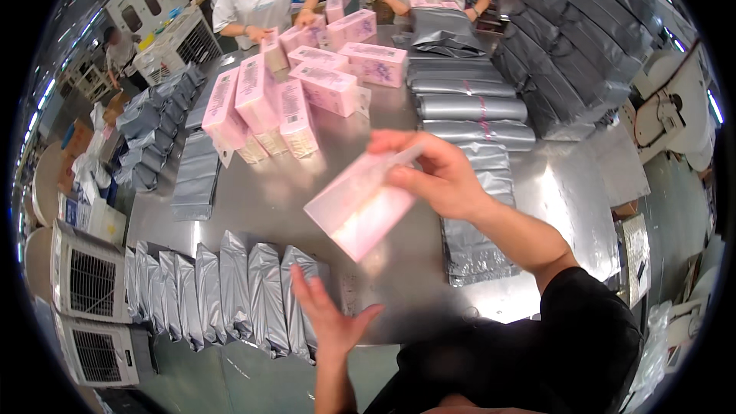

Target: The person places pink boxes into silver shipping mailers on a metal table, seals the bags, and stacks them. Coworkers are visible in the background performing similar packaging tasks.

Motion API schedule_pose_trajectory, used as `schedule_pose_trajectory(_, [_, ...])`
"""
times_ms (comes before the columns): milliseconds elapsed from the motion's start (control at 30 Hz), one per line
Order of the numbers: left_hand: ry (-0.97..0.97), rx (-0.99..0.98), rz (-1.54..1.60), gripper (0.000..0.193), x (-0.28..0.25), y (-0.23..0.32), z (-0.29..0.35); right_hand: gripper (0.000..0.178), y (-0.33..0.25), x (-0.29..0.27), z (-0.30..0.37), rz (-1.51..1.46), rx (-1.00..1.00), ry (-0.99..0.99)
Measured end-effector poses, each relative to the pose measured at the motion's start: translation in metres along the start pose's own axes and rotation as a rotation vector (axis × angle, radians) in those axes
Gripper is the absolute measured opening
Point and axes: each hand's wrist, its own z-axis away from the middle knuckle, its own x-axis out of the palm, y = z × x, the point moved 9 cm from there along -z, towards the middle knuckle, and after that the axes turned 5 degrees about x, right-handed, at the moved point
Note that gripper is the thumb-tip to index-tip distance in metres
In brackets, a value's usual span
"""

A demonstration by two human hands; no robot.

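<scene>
My right hand grips one end of a pink package, holding it tilted above the middle of the metal table. The package is slightly blurred, and its far end is hidden behind my fingers. My left hand is open with fingers spread, beside the last of a row of filled grey plastic mailer bags along the near left edge. It holds nothing. Beyond, several pink printed packages stand and lie in a cluster. Flat grey mailer bags lie in a column to the right.
Two people work across the table; one has a hand on the pink packages. Filled grey bags are piled high at the far right. More grey bags sit at the left, above stacked white crates.
</scene>
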Motion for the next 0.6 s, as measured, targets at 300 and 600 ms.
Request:
schedule_pose_trajectory(300, [-0.351,-0.578,1.336,0.108,0.206,0.138,0.084,0.057,0.110,-0.141,0.299,-0.620,0.481,0.589])
schedule_pose_trajectory(600, [-0.518,-0.275,0.664,0.054,0.283,0.159,0.131,0.088,0.137,-0.125,0.475,-0.762,0.794,0.698])
